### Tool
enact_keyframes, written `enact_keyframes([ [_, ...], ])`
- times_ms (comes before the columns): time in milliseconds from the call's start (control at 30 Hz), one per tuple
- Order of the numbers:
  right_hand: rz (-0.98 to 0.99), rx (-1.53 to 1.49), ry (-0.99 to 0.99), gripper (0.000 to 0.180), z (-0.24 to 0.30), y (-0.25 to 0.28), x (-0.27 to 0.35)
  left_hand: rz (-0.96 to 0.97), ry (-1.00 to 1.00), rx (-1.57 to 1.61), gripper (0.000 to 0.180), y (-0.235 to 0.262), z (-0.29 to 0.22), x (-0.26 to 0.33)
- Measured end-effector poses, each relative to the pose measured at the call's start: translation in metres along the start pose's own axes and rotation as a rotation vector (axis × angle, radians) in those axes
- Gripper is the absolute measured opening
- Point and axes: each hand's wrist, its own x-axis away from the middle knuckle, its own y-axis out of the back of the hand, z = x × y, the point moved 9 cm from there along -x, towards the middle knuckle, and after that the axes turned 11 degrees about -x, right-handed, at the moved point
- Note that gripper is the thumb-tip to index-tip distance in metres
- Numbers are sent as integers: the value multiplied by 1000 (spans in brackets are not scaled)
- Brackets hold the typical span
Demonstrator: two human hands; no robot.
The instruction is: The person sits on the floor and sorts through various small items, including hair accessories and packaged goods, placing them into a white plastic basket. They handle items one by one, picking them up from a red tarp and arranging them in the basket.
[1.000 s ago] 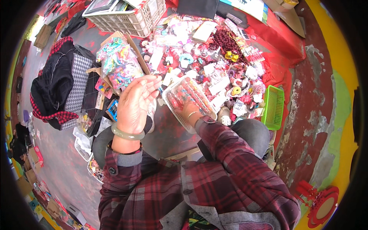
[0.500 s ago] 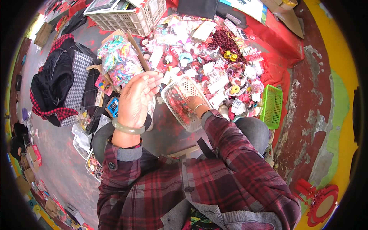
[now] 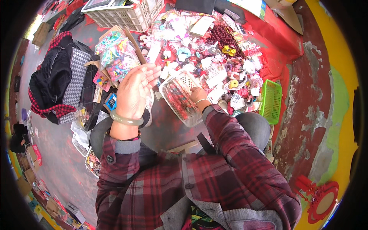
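Note:
My left hand point(image 3: 134, 92) is raised with the palm turned up. Its fingers are stretched out and lightly cupped, with nothing seen in them. A pale bangle circles that wrist. My right hand point(image 3: 200, 96) is at the right side of a white slotted plastic basket point(image 3: 166, 93), fingers curled; what they grip, if anything, is hidden. Inside the basket lie clear packets point(image 3: 180, 100) of small red and dark pieces. Just beyond my left hand stands an open cardboard box point(image 3: 135, 45) with clear bags of multicoloured small items point(image 3: 115, 48).
Hair ties, beads and packaged trinkets point(image 3: 214, 73) are heaped on red cloth ahead. A green basket point(image 3: 271, 102) stands to the right, a large beige crate point(image 3: 126, 18) at the back. Dark clothing point(image 3: 50, 80) lies at the left. Another small basket point(image 3: 93, 163) is beside my left leg.
My right hand has drawn back from over the packets to the basket's right side, its fingers now curled. My left hand stays raised, nearly unchanged. The whole view has shifted slightly.

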Motion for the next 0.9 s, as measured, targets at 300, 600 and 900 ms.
enact_keyframes([
  [300, -240, 41, -285, 41, -41, 68, -16, -24, 36, 19, 28, 3, 7, 0],
  [600, 277, 360, -113, 33, -66, -22, -6, -160, 80, 37, 26, 35, 20, -5],
  [900, 827, 887, 414, 37, -122, -130, -4, -70, 69, 48, 27, 21, 22, -13],
])
